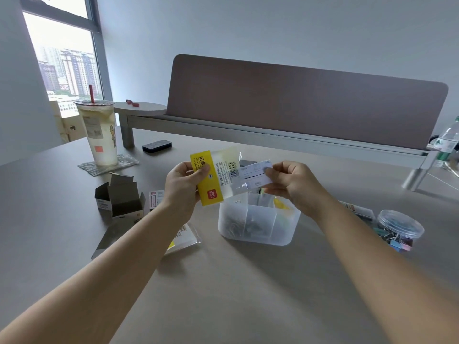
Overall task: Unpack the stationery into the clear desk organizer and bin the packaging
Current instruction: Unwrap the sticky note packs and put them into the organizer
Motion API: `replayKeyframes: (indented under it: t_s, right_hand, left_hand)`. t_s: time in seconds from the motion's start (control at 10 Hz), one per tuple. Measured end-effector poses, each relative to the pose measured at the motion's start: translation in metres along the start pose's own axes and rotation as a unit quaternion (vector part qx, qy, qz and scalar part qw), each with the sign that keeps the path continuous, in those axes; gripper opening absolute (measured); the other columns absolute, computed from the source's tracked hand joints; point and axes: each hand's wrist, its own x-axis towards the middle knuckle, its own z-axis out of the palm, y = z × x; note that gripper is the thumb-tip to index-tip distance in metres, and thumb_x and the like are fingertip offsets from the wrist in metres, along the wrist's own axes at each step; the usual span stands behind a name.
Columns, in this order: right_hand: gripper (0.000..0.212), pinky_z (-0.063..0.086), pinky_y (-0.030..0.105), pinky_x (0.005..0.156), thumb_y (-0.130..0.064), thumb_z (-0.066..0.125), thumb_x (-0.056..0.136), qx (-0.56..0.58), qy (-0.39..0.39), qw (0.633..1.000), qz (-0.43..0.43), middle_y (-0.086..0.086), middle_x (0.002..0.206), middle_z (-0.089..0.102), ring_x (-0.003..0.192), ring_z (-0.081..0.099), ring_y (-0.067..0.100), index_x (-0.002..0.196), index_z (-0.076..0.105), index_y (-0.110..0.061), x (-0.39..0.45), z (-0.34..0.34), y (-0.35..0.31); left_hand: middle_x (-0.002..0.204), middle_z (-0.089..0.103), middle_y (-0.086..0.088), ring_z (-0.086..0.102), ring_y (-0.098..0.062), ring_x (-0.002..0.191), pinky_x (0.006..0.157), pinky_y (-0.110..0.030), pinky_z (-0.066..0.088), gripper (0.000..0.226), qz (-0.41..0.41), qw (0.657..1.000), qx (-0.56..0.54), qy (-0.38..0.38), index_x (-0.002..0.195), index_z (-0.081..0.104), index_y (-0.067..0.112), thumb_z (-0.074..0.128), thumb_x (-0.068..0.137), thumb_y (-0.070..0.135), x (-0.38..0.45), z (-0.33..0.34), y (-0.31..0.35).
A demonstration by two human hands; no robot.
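Note:
My left hand (183,187) grips a clear plastic packet (224,170) with a yellow printed band, held above the table. My right hand (289,183) pinches a white card or pad (255,173) at the packet's open right end, partly outside it. Both are held just above the clear desk organizer (258,225), whose compartments hold dark clips and a yellow item. An empty clear packet (185,235) lies on the table under my left forearm. Opened cardboard boxes (121,201) stand to the left.
A tall iced drink cup (99,131) with a red straw stands on a napkin at the left. A round tub of binder clips (398,227) sits at the right, with loose clips beside it. A dark eraser-like block (157,146) and a desk divider (298,105) lie behind.

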Motion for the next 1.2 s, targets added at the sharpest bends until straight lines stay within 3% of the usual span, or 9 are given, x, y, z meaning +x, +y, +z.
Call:
replayKeyframes:
  t_s: [0.1, 0.2, 0.3, 0.5, 0.7, 0.9, 1.2]
  right_hand:
    - [0.016, 0.055, 0.018, 0.058, -0.011, 0.049, 0.090, 0.008, 0.057, 0.998, -0.011, 0.005, 0.076, 0.059, 0.066, 0.060, 0.017, 0.074, 0.053, -0.010, 0.008, -0.005, -0.004]
    - [0.020, 0.053, 0.016, 0.055, -0.009, 0.050, 0.090, -0.072, 0.111, 0.989, -0.064, 0.002, 0.072, 0.054, 0.064, 0.057, 0.014, 0.070, 0.050, -0.015, 0.017, -0.014, -0.008]
    - [0.013, 0.052, 0.012, 0.059, -0.008, 0.050, 0.089, -0.162, 0.072, 0.979, -0.096, 0.002, 0.075, 0.055, 0.070, 0.055, 0.014, 0.077, 0.052, -0.011, 0.024, -0.023, -0.012]
    - [0.009, 0.049, 0.015, 0.060, -0.012, 0.052, 0.089, -0.262, -0.043, 0.964, -0.029, 0.003, 0.074, 0.057, 0.073, 0.052, 0.017, 0.085, 0.056, -0.004, 0.031, -0.031, -0.013]
    - [0.009, 0.048, 0.037, 0.080, -0.012, 0.052, 0.089, -0.320, -0.024, 0.946, -0.041, 0.007, 0.082, 0.060, 0.081, 0.054, 0.021, 0.084, 0.057, -0.007, 0.043, -0.028, -0.009]
    - [0.006, 0.049, 0.046, 0.090, -0.011, 0.053, 0.088, -0.346, -0.009, 0.935, -0.075, 0.009, 0.086, 0.061, 0.086, 0.055, 0.023, 0.084, 0.057, -0.009, 0.052, -0.026, -0.011]
    - [0.008, 0.049, 0.044, 0.090, -0.010, 0.055, 0.087, -0.358, -0.026, 0.929, -0.087, 0.007, 0.089, 0.062, 0.089, 0.056, 0.024, 0.089, 0.061, -0.004, 0.051, -0.023, -0.009]
  left_hand:
    - [0.085, 0.060, -0.004, 0.060, -0.018, 0.077, 0.056, -0.030, 0.056, 0.010, -0.009, 1.000, -0.004, 0.015, 0.078, 0.051, 0.012, 0.051, 0.088, 0.008, 0.005, -0.003, -0.001]
    - [0.086, 0.060, -0.004, 0.059, -0.018, 0.078, 0.061, -0.034, 0.055, 0.009, -0.022, 0.999, -0.009, 0.025, 0.080, 0.051, 0.013, 0.050, 0.088, 0.009, 0.009, -0.007, -0.002]
    - [0.086, 0.060, -0.004, 0.060, -0.017, 0.077, 0.053, -0.028, 0.056, 0.009, -0.023, 0.999, -0.009, 0.027, 0.080, 0.052, 0.013, 0.050, 0.088, 0.010, 0.013, -0.011, -0.002]
    - [0.087, 0.060, -0.003, 0.060, -0.016, 0.077, 0.056, -0.029, 0.056, 0.007, -0.026, 0.999, 0.004, 0.033, 0.082, 0.052, 0.014, 0.050, 0.089, 0.012, 0.018, -0.016, -0.003]
    - [0.088, 0.060, -0.003, 0.060, -0.017, 0.079, 0.065, -0.035, 0.053, 0.005, -0.034, 0.999, -0.001, 0.028, 0.084, 0.052, 0.014, 0.050, 0.088, 0.012, 0.021, -0.015, -0.005]
    - [0.088, 0.061, -0.003, 0.061, -0.017, 0.078, 0.054, -0.027, 0.056, 0.005, -0.034, 0.999, 0.000, 0.028, 0.084, 0.053, 0.014, 0.050, 0.088, 0.012, 0.024, -0.018, -0.007]
    - [0.088, 0.060, -0.003, 0.060, -0.017, 0.078, 0.059, -0.030, 0.056, 0.005, -0.035, 0.999, 0.005, 0.030, 0.084, 0.052, 0.014, 0.050, 0.088, 0.013, 0.022, -0.021, -0.007]
